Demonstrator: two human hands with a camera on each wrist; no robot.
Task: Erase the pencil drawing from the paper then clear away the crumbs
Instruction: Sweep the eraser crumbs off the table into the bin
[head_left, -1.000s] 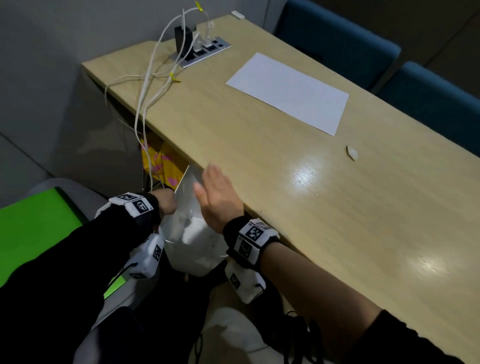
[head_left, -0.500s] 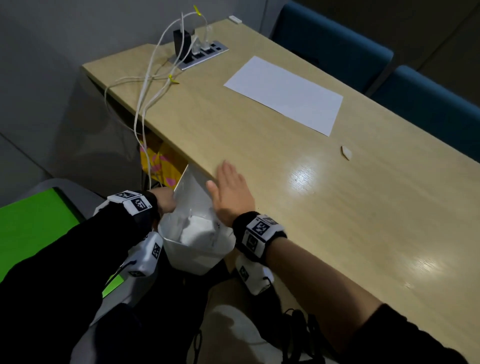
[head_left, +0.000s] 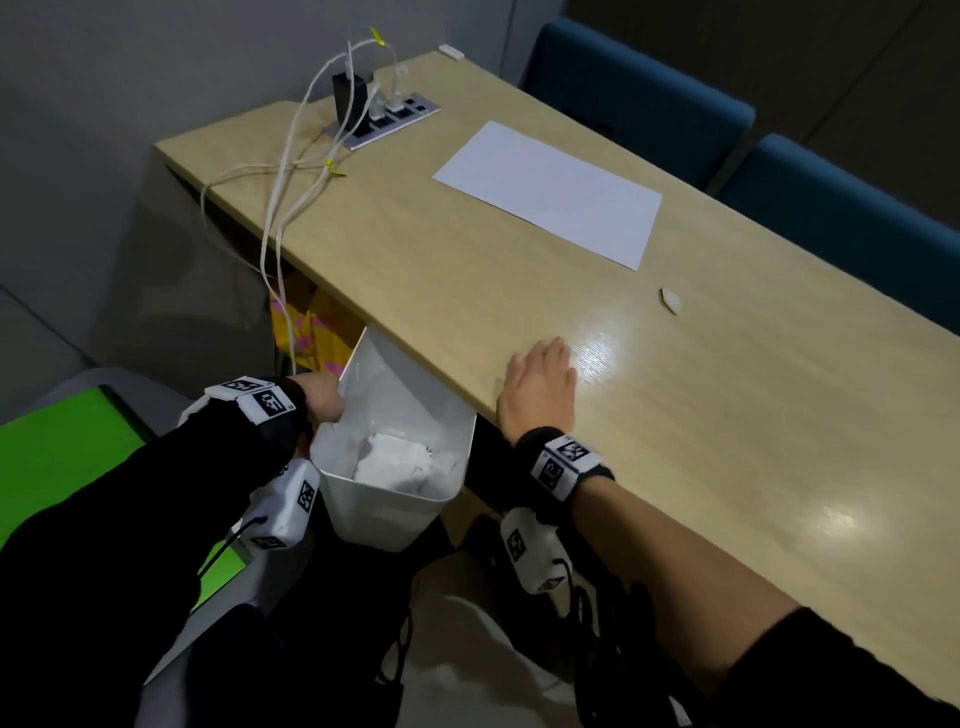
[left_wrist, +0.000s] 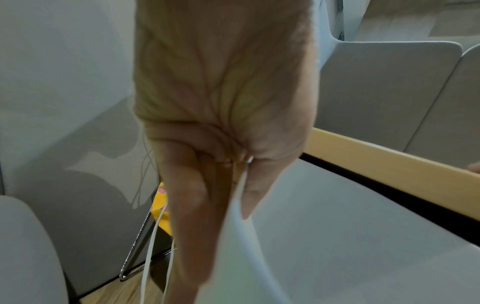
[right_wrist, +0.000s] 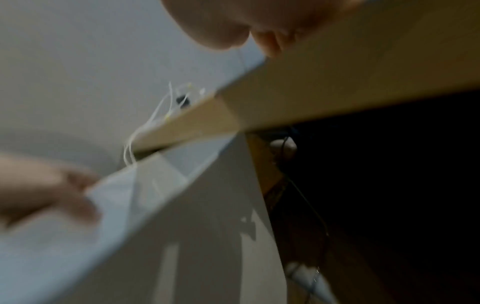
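A white sheet of paper (head_left: 550, 192) lies on the far side of the wooden table (head_left: 701, 415), and a small white eraser (head_left: 670, 300) sits to its right. My left hand (head_left: 324, 397) grips the rim of a white bin (head_left: 387, 506) held just under the table's near edge; crumpled white paper lies inside it. The left wrist view shows the left hand (left_wrist: 231, 164) with fingers and thumb pinching the bin's (left_wrist: 350, 236) wall. My right hand (head_left: 543, 379) lies flat on the table at its near edge, fingers straight, right of the bin. No crumbs are visible.
A power strip (head_left: 387, 117) with plugs sits at the table's far left, and white cables (head_left: 280, 218) hang over the edge. Two blue chairs (head_left: 831, 202) stand behind the table. A yellow and pink bag (head_left: 304, 332) lies under the table. A green surface (head_left: 57, 457) is at my left.
My right hand has moved from over the bin's mouth to the right and onto the table's near edge. The left hand keeps hold of the bin.
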